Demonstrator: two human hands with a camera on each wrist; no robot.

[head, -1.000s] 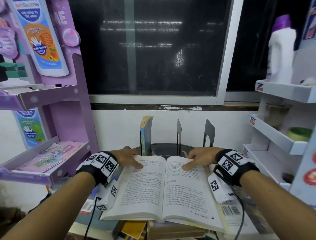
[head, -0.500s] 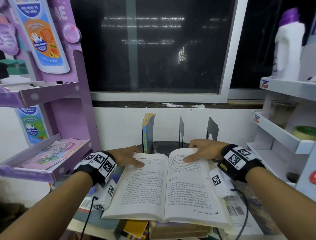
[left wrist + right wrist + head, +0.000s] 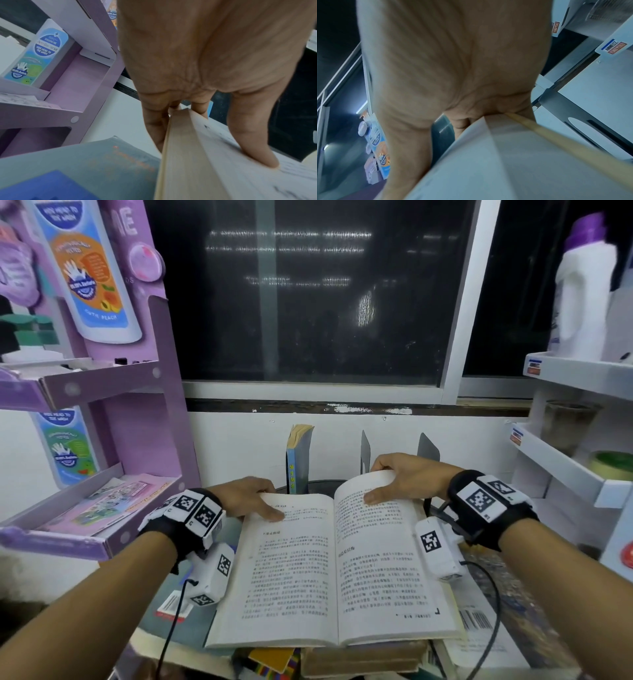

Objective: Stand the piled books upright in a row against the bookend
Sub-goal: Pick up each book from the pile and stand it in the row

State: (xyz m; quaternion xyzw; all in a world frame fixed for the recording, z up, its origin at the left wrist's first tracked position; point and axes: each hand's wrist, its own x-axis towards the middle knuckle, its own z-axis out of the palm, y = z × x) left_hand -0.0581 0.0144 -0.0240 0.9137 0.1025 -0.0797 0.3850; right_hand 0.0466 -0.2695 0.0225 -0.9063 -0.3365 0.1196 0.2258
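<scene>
Hands' fingers clamped on open book (image 3: 329,563), left hand (image 3: 245,496), right hand (image 3: 407,477), shelf tag (image 3: 615,46) "AMMELTZ"

Open book (image 3: 329,570) hides most of the piled books (image 3: 363,659)

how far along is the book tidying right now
Done: one blue book stands upright in the black bookend rack. In hand: the left hand and right hand each grip a side of the open book, with the right half lifted. It needs closing and standing up. Left: the piled books underneath lie flat.
</scene>
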